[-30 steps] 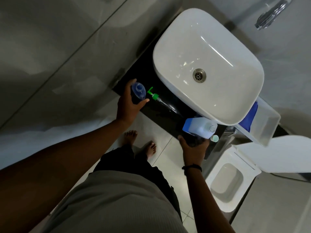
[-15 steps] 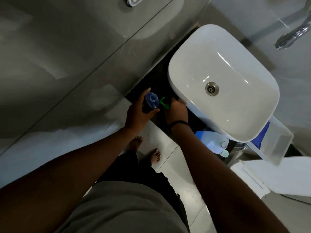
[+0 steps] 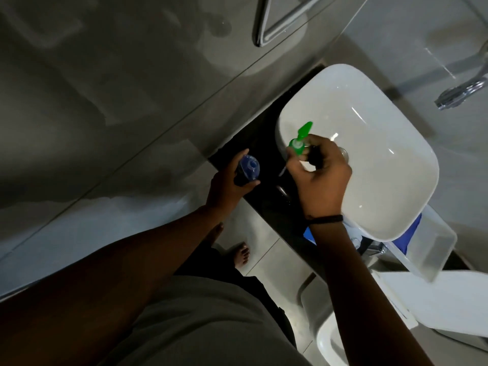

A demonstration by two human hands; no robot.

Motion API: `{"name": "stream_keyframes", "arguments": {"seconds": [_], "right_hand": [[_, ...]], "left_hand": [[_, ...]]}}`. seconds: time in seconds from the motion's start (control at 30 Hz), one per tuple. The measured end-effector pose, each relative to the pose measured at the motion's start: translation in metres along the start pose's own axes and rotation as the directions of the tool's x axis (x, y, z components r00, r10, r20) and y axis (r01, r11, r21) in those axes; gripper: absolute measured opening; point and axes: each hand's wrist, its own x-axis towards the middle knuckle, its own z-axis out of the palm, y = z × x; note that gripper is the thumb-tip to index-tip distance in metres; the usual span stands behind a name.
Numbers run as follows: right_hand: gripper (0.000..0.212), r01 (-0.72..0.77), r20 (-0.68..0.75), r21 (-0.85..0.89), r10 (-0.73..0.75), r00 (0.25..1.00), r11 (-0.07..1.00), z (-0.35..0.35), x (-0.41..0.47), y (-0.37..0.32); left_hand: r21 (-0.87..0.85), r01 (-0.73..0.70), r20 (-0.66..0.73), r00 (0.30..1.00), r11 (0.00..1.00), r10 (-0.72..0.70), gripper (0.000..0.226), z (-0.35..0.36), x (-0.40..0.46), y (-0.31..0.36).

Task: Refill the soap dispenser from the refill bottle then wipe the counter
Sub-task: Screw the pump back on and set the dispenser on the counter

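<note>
Two hands busy, left hand [image 3: 224, 188] grasping soap dispenser [image 3: 248, 169], right hand [image 3: 320, 180] pinching green pump [image 3: 299, 142]

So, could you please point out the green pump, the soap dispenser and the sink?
green pump [image 3: 299, 142], head view, collar.
soap dispenser [image 3: 249, 168], head view, open blue top.
sink [image 3: 390, 165], head view, bare inner basin.

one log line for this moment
left hand: holds dispenser | right hand: holds green pump over sink
</note>
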Motion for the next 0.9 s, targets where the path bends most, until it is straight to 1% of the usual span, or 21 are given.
{"name": "stream_keyframes", "arguments": {"seconds": [0.03,0.1,0.2,0.33,0.4,0.5,0.57,0.67,0.73,0.9], "right_hand": [[0.025,-0.009,-0.024,0.099,0.011,1.0,0.995,-0.002,0.0,-0.011],[0.026,-0.016,-0.025,0.197,0.022,0.999,0.98,-0.002,0.001,-0.024],[0.025,-0.019,-0.006,0.22,0.021,1.0,0.975,0.005,0.0,-0.033],[0.023,-0.002,0.032,0.249,-0.007,0.999,0.968,0.02,-0.004,-0.024],[0.023,-0.033,0.079,0.228,0.015,0.997,0.973,0.029,-0.007,-0.013],[0.026,-0.067,0.19,0.136,0.04,0.981,0.988,0.042,-0.01,0.003],[0.024,-0.053,0.264,0.065,0.034,0.964,0.996,0.049,-0.012,0.013],[0.028,-0.003,0.342,-0.021,0.01,0.94,1.0,0.057,-0.014,0.024],[0.026,0.025,0.36,-0.061,-0.001,0.933,0.998,0.06,-0.015,0.027],[0.028,0.032,0.383,-0.068,-0.004,0.924,0.997,0.063,-0.011,0.031]], "left_hand": [[-0.007,0.002,0.003,1.0,1.0,-0.002,0.088,0.0,0.0,0.001],[-0.024,0.015,0.006,1.0,1.0,-0.015,0.087,-0.001,-0.001,0.003],[-0.038,0.032,-0.003,0.999,0.999,-0.032,0.086,0.0,-0.001,0.005],[-0.045,0.031,0.004,1.0,0.999,-0.031,0.086,-0.002,-0.002,0.007],[-0.051,0.028,0.005,1.0,0.998,-0.028,0.086,-0.002,-0.002,0.007],[-0.018,0.034,0.003,0.999,0.999,-0.034,0.087,-0.001,-0.001,0.004],[0.003,0.042,0.004,0.999,0.999,-0.042,0.087,0.001,0.0,0.001],[0.021,0.057,0.002,0.998,0.998,-0.057,0.086,0.003,0.001,-0.001],[0.027,0.058,-0.007,0.998,0.998,-0.058,0.085,0.004,0.001,-0.002],[-0.008,0.068,-0.034,0.997,0.998,-0.068,0.084,0.004,0.002,0.002]]}}
